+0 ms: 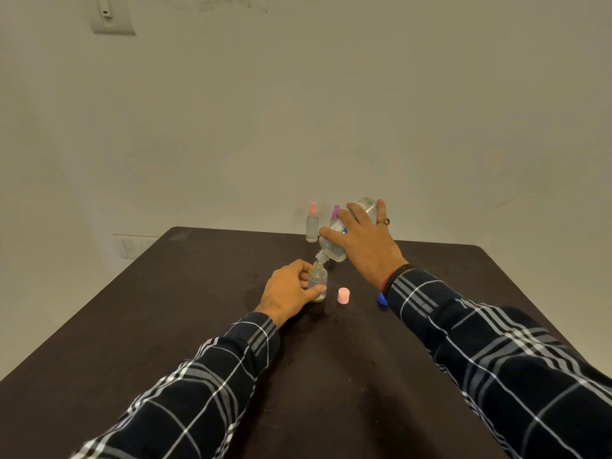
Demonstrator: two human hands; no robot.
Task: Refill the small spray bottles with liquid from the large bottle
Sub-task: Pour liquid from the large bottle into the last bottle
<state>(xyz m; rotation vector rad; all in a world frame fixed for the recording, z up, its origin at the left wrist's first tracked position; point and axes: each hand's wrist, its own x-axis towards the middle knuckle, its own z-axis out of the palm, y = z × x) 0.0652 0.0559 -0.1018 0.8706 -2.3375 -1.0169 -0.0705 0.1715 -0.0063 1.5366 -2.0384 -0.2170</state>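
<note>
Two hands at work: the left hand grips a small clear open-necked spray bottle standing mid-tabletop; the right hand grips a large clear bottle tilted just above its neck. Overtilting or misalignment would likely spill liquid beside the small bottle.

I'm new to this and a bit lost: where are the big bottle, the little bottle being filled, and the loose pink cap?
large bottle (334, 251), head view, tilted body.
small bottle (318, 276), head view, clear body.
pink cap (343, 295), head view, side.

Pink cap, dark table, plaid sleeves
</note>
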